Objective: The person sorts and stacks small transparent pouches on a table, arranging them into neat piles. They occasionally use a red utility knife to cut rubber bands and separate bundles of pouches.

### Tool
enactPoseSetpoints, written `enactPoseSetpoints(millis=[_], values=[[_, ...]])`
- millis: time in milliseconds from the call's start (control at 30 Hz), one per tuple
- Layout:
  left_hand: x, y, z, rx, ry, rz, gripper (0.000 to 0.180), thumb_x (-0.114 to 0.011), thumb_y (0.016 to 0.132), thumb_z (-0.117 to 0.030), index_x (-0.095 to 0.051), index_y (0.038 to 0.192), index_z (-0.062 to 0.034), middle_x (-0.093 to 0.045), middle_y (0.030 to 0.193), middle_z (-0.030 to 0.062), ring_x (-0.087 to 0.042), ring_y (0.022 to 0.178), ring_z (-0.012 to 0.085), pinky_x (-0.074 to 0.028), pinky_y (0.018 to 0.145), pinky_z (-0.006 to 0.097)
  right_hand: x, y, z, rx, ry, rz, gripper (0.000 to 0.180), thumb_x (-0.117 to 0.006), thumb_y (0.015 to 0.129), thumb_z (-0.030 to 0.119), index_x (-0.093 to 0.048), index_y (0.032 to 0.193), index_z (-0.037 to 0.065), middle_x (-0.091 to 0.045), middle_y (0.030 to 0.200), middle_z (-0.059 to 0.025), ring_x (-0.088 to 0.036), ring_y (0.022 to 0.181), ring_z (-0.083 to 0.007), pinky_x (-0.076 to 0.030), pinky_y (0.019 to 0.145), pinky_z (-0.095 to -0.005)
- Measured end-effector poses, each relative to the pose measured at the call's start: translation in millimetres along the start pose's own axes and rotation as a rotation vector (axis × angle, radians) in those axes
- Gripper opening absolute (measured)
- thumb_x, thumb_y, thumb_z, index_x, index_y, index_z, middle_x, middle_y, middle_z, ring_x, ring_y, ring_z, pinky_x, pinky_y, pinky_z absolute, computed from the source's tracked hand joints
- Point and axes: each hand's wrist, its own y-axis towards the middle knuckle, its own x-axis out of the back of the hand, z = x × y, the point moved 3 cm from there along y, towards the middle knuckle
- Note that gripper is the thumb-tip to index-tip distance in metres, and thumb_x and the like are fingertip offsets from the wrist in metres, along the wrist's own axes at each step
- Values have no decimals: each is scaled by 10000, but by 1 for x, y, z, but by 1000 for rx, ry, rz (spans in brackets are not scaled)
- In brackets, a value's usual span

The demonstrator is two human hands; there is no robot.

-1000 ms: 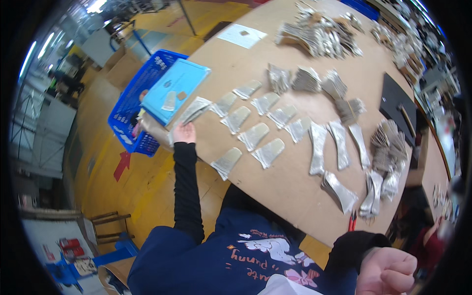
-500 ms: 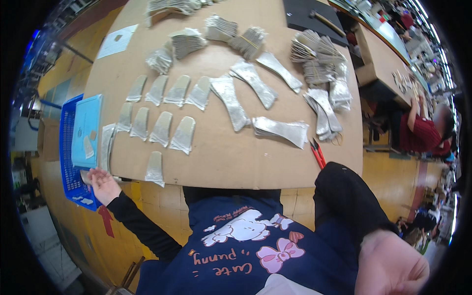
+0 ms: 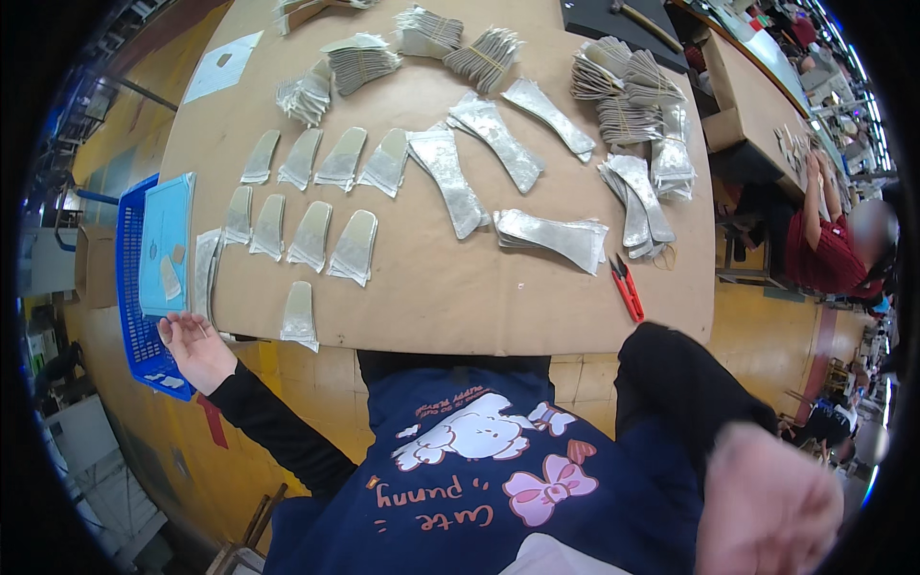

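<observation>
My left hand (image 3: 199, 353) is palm up beside the table's left front corner, fingers spread and loosely bent, with nothing in it. Closest to it are a blue plastic basket (image 3: 134, 337) and the light-blue folder (image 3: 167, 230) lying on top. My right hand (image 3: 770, 503) is raised at the lower right, off the table; motion smears its fingers. Small tapered, silvery-beige pieces (image 3: 300, 314) lie in short stacks on the table's left half. Larger waisted silvery pieces (image 3: 447, 182) lie in the middle. Red-handled thread snips (image 3: 628, 290) rest near the right front edge.
Brown paper covers the table (image 3: 431, 311). Banded bundles of grey-beige pieces (image 3: 484, 59) stand along the back and right. A hammer (image 3: 647, 24) lies on a black board (image 3: 599, 21). A white sheet (image 3: 222, 67) is at the far left. Another person (image 3: 829, 244) sits at the right.
My left hand has shifted slightly up, its fingers more spread. My right hand has turned and blurred. The table sits slightly higher in the picture.
</observation>
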Motion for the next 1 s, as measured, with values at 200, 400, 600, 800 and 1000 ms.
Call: enactPoseSetpoints(millis=[200,400,600,800,1000], values=[[8,-10,0,14,112,-94,248,-598,944,-65,-560,1189,-74,-620,1142,37,-570,1013,169,-445,933,328,-99,-164,-110,-765,-193,653,351,-678,875,101,-599,1204,7,-611,1156,-156,-607,1053,-298,-512,882,-351],[6,-16,-7,-16,129,-126,277,-610,933,-52,-558,1204,-71,-623,1138,51,-566,992,164,-443,907,326,-111,-282,-122,-807,-230,1033,504,-772,769,93,-613,1241,16,-593,1271,-149,-551,1157,-357,-427,1011,-418],[-11,-32,1,62,228,-156,235,-583,951,-62,-588,1186,-70,-629,1114,35,-583,980,145,-449,889,292,-96,-278,-126,-868,-235,887,424,-774,780,63,-621,1169,-12,-613,1177,-166,-573,1126,-342,-452,978,-404],[-12,-35,10,118,484,-11,223,-574,973,-104,-601,1190,-60,-655,1092,41,-593,950,110,-458,865,265,-92,-255,-79,-865,-230,674,459,-797,759,80,-626,1174,-15,-641,1080,-163,-628,986,-326,-501,865,-385],[-26,-50,54,249,880,464,219,-586,990,-143,-629,1151,-1,-675,1076,35,-602,994,105,-452,924,249,-139,-297,-9,-674,-105,1107,519,-775,782,224,-624,1249,55,-589,859,-112,-581,766,-296,-448,686,-385]])
